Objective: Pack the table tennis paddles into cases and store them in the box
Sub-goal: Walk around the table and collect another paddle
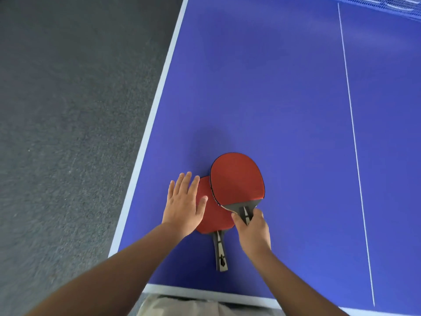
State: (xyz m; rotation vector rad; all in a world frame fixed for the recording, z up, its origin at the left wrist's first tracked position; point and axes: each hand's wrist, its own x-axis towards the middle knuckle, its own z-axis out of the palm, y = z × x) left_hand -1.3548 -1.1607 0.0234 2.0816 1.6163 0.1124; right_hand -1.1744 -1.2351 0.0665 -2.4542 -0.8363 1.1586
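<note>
Two red-faced paddles lie near the front left corner of the blue table tennis table (284, 99). My right hand (254, 232) grips the grey handle of the upper paddle (237, 176), whose blade overlaps the lower one. The lower paddle (213, 215) rests flat on the table, its grey handle pointing toward me. My left hand (183, 204) has its fingers straight and lies flat over the left part of the lower paddle's blade. No case or box is in view.
The table's white edge line (157, 96) runs along the left side, with dark grey carpet (68, 110) beyond it. A thin white centre line (353, 124) crosses the table at the right. The net (391, 3) shows at the top right.
</note>
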